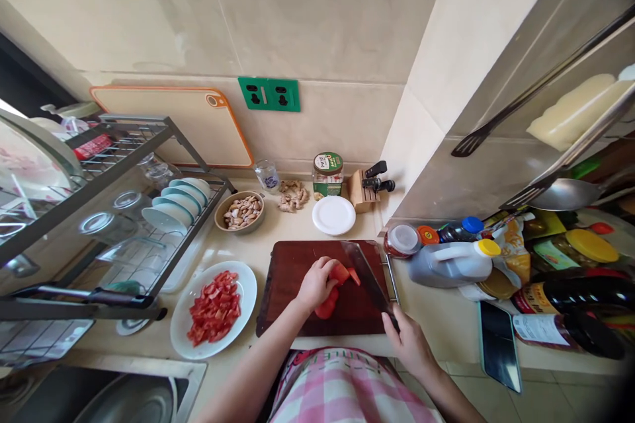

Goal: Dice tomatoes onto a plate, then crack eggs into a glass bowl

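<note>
My left hand [316, 283] is curled over a red tomato [331, 299] on the dark wooden cutting board [292, 268], holding it down. A cut tomato piece [347, 273] lies just beyond the fingers. My right hand [409, 340] grips the black handle of a cleaver [366, 274], whose broad blade rests against the tomato pieces. A white plate [248, 287] with chopped tomato [215, 307] sits left of the board.
A dish rack [124, 211] with bowls fills the left. Behind the board stand a garlic bowl [240, 211], ginger [292, 195], a jar [327, 175], a knife block [364, 190] and a small white plate [334, 215]. Bottles [454, 261] crowd the right. A sink [124, 396] lies lower left.
</note>
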Motion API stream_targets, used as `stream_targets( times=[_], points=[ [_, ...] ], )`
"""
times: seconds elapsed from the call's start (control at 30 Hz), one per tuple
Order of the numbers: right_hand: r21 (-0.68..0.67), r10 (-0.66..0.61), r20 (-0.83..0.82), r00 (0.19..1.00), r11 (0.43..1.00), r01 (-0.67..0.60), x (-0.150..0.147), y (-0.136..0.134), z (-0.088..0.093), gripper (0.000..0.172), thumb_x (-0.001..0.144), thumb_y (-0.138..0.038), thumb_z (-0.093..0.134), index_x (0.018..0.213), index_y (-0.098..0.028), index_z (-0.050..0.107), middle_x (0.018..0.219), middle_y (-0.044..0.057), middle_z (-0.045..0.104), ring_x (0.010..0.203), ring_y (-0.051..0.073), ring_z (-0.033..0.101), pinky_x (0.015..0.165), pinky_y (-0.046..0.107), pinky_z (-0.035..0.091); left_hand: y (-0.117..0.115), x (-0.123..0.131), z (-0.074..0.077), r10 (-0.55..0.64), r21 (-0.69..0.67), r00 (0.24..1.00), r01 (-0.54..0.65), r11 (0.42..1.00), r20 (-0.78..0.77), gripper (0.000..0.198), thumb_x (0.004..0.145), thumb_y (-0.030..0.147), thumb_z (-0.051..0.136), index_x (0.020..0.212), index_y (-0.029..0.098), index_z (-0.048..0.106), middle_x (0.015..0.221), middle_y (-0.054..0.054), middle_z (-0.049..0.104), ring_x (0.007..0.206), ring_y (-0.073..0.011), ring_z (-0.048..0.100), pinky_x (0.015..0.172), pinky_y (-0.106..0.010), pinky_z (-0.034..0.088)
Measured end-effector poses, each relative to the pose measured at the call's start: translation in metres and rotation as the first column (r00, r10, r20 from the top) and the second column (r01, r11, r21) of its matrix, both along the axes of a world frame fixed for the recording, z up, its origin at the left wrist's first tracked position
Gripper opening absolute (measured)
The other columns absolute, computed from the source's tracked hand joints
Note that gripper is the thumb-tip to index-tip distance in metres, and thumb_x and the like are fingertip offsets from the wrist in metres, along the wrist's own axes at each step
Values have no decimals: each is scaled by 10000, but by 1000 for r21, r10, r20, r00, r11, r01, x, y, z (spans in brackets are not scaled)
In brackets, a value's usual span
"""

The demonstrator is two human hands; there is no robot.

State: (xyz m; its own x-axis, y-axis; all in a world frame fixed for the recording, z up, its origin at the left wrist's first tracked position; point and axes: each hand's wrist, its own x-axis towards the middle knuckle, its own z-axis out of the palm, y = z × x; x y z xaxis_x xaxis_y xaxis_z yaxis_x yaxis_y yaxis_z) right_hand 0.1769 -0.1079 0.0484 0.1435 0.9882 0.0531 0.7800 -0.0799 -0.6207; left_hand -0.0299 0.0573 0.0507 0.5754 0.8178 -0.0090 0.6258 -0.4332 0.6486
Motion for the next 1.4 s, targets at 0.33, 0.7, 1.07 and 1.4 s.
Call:
stream_targets(
  times=[0.33,0.7,1.07,1.4],
  points=[
    [-116,-278,-200,939,959,259,11,-46,-9,397,895,-528,341,859,-203,565,763,94,703,676,199,664,629,260,501,28,31,18,-339,-140,874,309,941,-348,501,673,197,698,1150,171,546,1128,-88,606,1024,-246,587,892,-329,471],
    [-354,-274,-110,955,909,220,16,-40,-17,553,832,-518,292,1074,-138,612,1088,182,683,1007,278,653,816,331,506,20,52,11,-407,-164,770,377,912,-492,933,596,311,809,1389,347,319,1285,-77,487,1049,-265,595,869,-332,478],
    [-322,40,-49,998,945,-53,17,17,1,384,882,-414,297,985,-197,596,862,94,706,803,220,670,702,287,478,-43,32,5,154,182,905,-87,979,-397,882,610,484,770,1356,235,373,1277,-125,514,1194,-339,434,1022,-524,324],
    [-416,-1,-150,989,907,-62,52,25,-31,537,721,-643,418,997,-222,602,761,107,738,587,253,674,564,333,505,-62,0,-40,429,199,854,-385,901,-295,538,837,312,547,1339,243,365,1336,-114,463,1235,-288,391,1019,-488,337]
  ],
)
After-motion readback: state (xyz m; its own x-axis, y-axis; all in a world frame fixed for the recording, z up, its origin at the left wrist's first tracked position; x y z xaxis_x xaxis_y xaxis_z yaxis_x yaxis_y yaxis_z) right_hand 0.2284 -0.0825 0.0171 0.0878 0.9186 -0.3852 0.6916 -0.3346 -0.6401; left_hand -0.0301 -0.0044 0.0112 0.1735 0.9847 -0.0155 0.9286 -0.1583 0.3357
